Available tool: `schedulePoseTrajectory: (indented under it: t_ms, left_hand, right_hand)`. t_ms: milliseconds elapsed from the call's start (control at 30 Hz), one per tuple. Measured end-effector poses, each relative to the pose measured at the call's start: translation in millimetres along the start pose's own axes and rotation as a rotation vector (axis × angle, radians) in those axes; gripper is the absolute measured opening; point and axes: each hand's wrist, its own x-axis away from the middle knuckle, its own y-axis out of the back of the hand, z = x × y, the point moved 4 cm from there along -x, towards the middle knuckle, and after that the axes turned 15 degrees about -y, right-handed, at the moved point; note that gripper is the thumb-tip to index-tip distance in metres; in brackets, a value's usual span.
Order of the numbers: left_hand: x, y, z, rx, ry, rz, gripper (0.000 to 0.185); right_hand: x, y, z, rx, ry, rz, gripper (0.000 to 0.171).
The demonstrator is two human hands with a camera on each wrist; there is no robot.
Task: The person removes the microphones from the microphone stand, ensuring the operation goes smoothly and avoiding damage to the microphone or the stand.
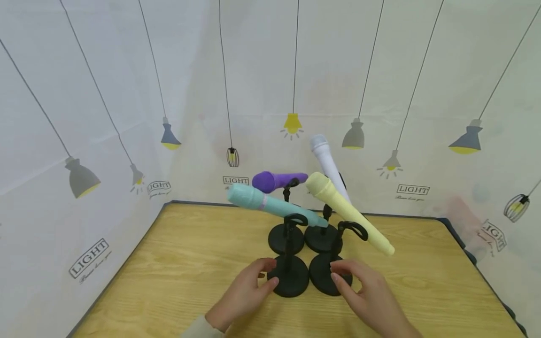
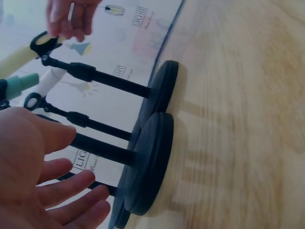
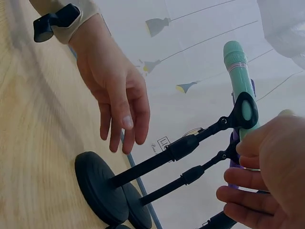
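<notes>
Four black microphone stands stand close together on a wooden table [image 1: 190,263]. They carry a teal microphone [image 1: 270,204], a purple one [image 1: 276,180], a white one [image 1: 327,162] and a yellow one [image 1: 346,211]. My left hand [image 1: 266,272] hovers with relaxed fingers beside the front left base [image 1: 291,279] and holds nothing. In the left wrist view my left hand [image 2: 62,191] is spread apart from that base [image 2: 147,162]. By the front right base [image 1: 323,277], my right hand [image 1: 338,272] has loosely curled fingers and grips nothing. The right wrist view shows the teal microphone [image 3: 238,71] in its clip.
The two rear bases [image 1: 286,239] sit just behind the front pair. A white backdrop [image 1: 84,141] printed with lamps closes the table on the left, back and right. Bare wood [image 1: 422,281] lies to both sides of the stands and at the front edge.
</notes>
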Motion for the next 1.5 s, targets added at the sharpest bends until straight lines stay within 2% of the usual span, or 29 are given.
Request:
schedulePoseTrajectory:
  t_ms: [167, 333, 500, 767, 967, 1200, 1500]
  left_hand:
    - [-16.1, -8.1, 9.7, 0.022, 0.052, -0.074, 0.053]
    - [-25.8, -12.7, 15.1, 0.103, 0.054, -0.102, 0.059]
    - [-32.1, -18.6, 19.9, 0.131, 0.022, -0.108, 0.061]
    - [-45.7, -23.5, 19.5, 0.205, -0.054, -0.167, 0.046]
    - [-50.5, -28.3, 18.7, 0.247, -0.107, -0.157, 0.032]
    - [-50.4, -28.9, 18.9, 0.261, -0.104, -0.162, 0.026]
    - [-43.9, -33.9, 17.5, 0.246, -0.096, -0.116, 0.03]
  right_hand:
    - [-11.8, 1.0, 8.2, -0.006, 0.088, -0.078, 0.024]
    - [-23.0, 0.0, 15.7, -0.02, 0.127, -0.085, 0.026]
    - [-32.5, -1.6, 22.0, -0.049, 0.176, -0.085, 0.028]
    - [-45.0, -0.4, 32.4, -0.078, 0.22, -0.082, 0.028]
    - [-51.9, 1.9, 38.0, -0.103, 0.224, -0.096, 0.027]
    - [-56.5, 7.2, 49.8, -0.159, 0.297, -0.134, 0.03]
    - [-57.2, 16.9, 57.9, -0.187, 0.318, -0.132, 0.032]
